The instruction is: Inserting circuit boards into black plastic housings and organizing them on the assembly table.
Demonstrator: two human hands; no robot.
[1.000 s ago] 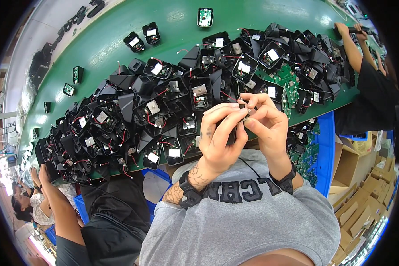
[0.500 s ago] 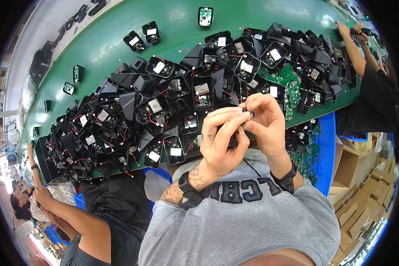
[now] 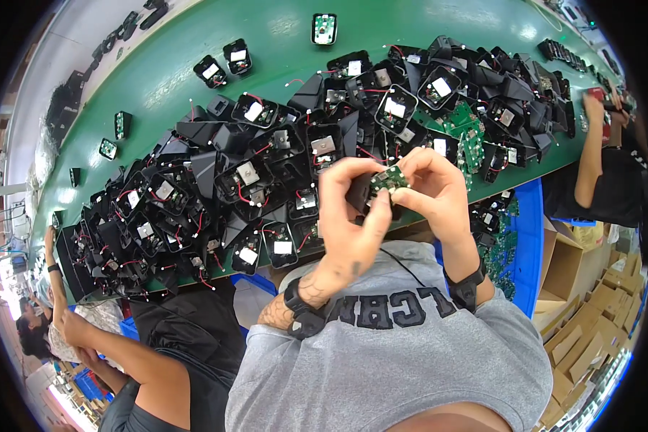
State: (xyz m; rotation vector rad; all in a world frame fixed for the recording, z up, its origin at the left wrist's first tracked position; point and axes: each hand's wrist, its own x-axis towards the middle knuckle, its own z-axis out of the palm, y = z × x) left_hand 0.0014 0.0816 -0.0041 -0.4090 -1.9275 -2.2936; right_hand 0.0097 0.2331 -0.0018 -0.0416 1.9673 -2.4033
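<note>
Above my lap, at the table's near edge, my two hands meet around a small assembly. Between the fingertips of my right hand [image 3: 437, 193] is a small green circuit board [image 3: 389, 178], tilted so its face with components shows. My left hand [image 3: 349, 219] curls around a black plastic housing [image 3: 358, 193] that touches the board, its thumb pressed against the lower side. Most of the housing is hidden by my left fingers. Just beyond my hands lies a large heap of open black housings [image 3: 324, 144] with red wires and white or metal blocks inside.
Loose green boards [image 3: 471, 140] lie in the heap. A housing with a green board [image 3: 324, 29] stands apart on the green table [image 3: 266, 36]. A blue bin [image 3: 529, 237] with boards is at my right, near cardboard boxes [image 3: 590, 324]. Co-workers' arms [image 3: 133, 345] show on both sides.
My hands have turned the assembly, so the green board's face now shows. My left fingers have spread wider around the housing. The co-worker at right has moved an arm nearer.
</note>
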